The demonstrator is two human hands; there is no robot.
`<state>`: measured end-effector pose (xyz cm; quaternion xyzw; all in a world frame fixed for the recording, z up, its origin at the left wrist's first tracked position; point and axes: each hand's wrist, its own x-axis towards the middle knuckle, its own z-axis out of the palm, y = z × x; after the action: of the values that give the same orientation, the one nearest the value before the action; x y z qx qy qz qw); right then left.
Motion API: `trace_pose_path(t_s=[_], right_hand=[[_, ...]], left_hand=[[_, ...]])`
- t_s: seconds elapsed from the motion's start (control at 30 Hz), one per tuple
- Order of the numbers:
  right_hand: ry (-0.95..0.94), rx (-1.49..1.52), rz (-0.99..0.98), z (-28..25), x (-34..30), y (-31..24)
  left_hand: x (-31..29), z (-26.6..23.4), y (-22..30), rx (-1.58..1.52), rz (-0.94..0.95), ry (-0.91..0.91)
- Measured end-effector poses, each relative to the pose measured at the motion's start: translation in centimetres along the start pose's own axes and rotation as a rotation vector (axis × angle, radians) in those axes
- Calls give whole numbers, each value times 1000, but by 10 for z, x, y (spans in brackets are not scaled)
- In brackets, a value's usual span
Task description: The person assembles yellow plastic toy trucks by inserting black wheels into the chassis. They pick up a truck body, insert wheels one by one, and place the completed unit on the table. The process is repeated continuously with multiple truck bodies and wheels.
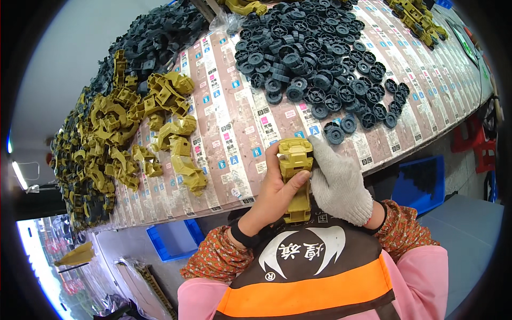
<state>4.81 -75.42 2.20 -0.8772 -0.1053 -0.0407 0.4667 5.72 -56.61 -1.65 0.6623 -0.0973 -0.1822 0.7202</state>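
The person holds an olive-yellow plastic body part [295,178] upright just above the near edge of the table [234,114], close to the chest. The bare left hand [274,194] is wrapped around its left side, thumb pressed across the front. The right hand [337,184], in a white knit glove, closes on the part's upper right side, fingertips at its top corner (whether a wheel sits under the glove is hidden).

Judging from the layout, the work looks far from finished. At about 12 o'clock from the hands lies a large heap of dark wheels [314,58], with two stray wheels [340,129] just beyond the glove at 1 o'clock. At 9 to 10 o'clock a pile of yellow parts [133,133] spreads across the table, mixed with dark frames [154,37] farther back at 11 o'clock. More yellow pieces [416,16] sit at the far edge, around 1 o'clock. No finished pieces can be told apart from the loose stock. A blue bin [421,184] stands below the table at 3 o'clock, another blue bin [173,240] at 8 o'clock.
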Motion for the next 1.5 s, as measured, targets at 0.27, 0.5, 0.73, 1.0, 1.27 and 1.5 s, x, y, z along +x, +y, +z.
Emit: trace_pose_path(t_s=[0.27, 0.5, 0.73, 1.0, 1.27, 1.5], right_hand=[[-67, -112, -22, -31, 11, 2], [31, -519, -188, -48, 30, 31], [124, -376, -127, -42, 27, 30], [-277, 591, 217, -15, 1, 0], [-188, 606, 185, 1, -11, 4], [-133, 180, -34, -3, -18, -11]], left_hand=[[-1, 0, 11, -337, -287, -72], [6, -28, 11, -562, -356, 151], [7, -20, 24, -507, -260, 261], [13, -13, 21, -583, -133, 334], [16, -2, 19, -567, 18, 396], [15, 7, 19, -435, 177, 517]])
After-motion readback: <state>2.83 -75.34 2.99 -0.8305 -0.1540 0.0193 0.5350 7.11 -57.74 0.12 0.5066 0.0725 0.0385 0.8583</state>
